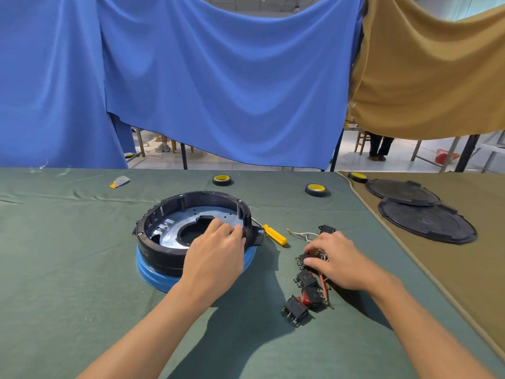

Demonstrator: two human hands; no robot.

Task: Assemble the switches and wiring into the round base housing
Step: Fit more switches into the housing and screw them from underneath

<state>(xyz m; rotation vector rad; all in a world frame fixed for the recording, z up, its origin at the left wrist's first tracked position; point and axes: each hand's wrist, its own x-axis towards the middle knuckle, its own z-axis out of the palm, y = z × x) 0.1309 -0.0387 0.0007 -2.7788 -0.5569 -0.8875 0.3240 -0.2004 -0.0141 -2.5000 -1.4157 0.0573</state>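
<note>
- Position of wired black rocker switches (306,279)?
- Right of round black plastic housing (153,242), strung near-to-far. Nearer right hand (341,258), already pinching one; left hand (216,250) gripping housing rim.

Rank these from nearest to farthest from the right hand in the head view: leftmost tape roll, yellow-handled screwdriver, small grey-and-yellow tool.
From the right hand, which grips a wired switch:
1. yellow-handled screwdriver, just left, beside the round base housing.
2. leftmost tape roll, far side, beyond the housing.
3. small grey-and-yellow tool, far left.
</note>
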